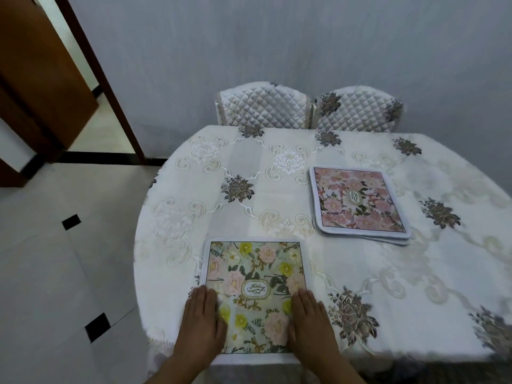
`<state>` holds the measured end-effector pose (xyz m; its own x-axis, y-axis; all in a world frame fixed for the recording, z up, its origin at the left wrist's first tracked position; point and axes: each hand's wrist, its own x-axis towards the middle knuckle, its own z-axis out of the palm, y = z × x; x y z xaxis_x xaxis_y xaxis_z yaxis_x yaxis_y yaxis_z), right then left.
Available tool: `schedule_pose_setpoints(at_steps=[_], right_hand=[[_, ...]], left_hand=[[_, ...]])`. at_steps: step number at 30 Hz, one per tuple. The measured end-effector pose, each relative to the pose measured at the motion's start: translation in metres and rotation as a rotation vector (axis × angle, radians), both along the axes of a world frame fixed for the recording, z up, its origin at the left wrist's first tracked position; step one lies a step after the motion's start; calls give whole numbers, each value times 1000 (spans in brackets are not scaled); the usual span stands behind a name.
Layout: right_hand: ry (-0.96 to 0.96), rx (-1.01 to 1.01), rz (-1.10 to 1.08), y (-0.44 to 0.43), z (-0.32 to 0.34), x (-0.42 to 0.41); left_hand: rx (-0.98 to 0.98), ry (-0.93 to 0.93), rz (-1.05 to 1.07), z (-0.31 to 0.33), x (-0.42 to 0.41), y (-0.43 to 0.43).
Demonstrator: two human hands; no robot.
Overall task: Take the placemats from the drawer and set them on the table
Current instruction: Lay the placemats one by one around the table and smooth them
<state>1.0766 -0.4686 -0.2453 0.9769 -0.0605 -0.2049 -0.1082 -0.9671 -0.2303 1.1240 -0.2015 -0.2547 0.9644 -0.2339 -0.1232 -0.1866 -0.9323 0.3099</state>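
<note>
Green-yellow floral placemat (255,289); pink floral stack (360,202); white embroidered tablecloth (249,167).

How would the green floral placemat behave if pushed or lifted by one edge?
The green floral placemat lies thin and flat, so it probably sags when lifted. It is likely light. On the tablecloth it may drag and bunch the fabric rather than glide.

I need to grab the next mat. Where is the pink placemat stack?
In the head view, the pink placemat stack lies right of centre on the table, beyond the green placemat.
</note>
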Motion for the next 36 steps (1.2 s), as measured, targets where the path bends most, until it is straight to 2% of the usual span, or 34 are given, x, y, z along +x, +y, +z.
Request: schedule_pose_setpoints(at_steps=[2, 6, 15, 20, 28, 36], right_hand=[[55, 5, 5, -2, 34, 11], [33, -29, -31, -16, 89, 12], [-11, -19, -17, -99, 146, -40], [-32, 20, 3, -181, 170, -81], [-79, -1, 12, -320, 217, -141], [-90, -42, 5, -384, 231, -142]], left_hand=[[16, -33, -62, 23, 9, -8], [4, -89, -142, 78, 15, -38], [26, -168, -222, 163, -32, -128], [91, -195, -228, 188, -67, -204], [81, -200, -205, 213, -131, -345], [77, -206, -171, 233, -133, -395]])
